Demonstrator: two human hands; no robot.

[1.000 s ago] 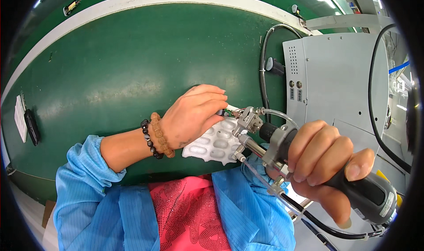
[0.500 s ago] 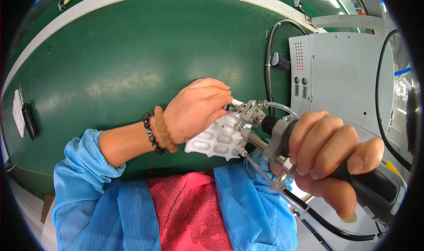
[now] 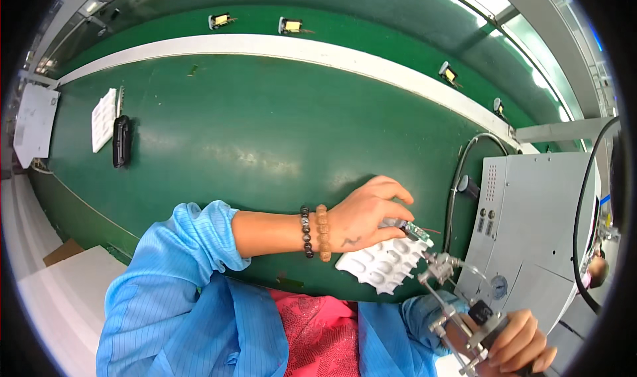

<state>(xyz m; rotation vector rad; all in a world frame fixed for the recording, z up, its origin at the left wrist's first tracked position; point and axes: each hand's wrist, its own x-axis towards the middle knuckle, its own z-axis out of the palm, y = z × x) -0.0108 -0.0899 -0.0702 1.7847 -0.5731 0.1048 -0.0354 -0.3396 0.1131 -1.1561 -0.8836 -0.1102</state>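
- Compared with the frame half a second ago, the metal tool (image 3: 479, 313) has gone down from the small circuit board (image 3: 418, 232) toward the person, and the whole view has shifted also.
- Thumb and first finger of the left hand (image 3: 371, 211) seem to pinch the left end of the board; its other fingers are loosely bent.
- Fingers of the right hand (image 3: 521, 347) are wrapped around the tool's handle.
- Step in hand, as I judge: the board is held for work with the tool — a pause, or one spot already finished, I cannot tell.
- The next move, I think, calls for steady left fingers and care for the thin red wire (image 3: 432, 231) beside the board.
- Below the board is a white moulded tray (image 3: 361, 264); what its oval hollows contain is not clear, and the hand hides some.
- Far left, a second white tray (image 3: 103, 120) lies beside a black case (image 3: 122, 141).
- At right stands a grey machine (image 3: 531, 231) — its inside is not visible.
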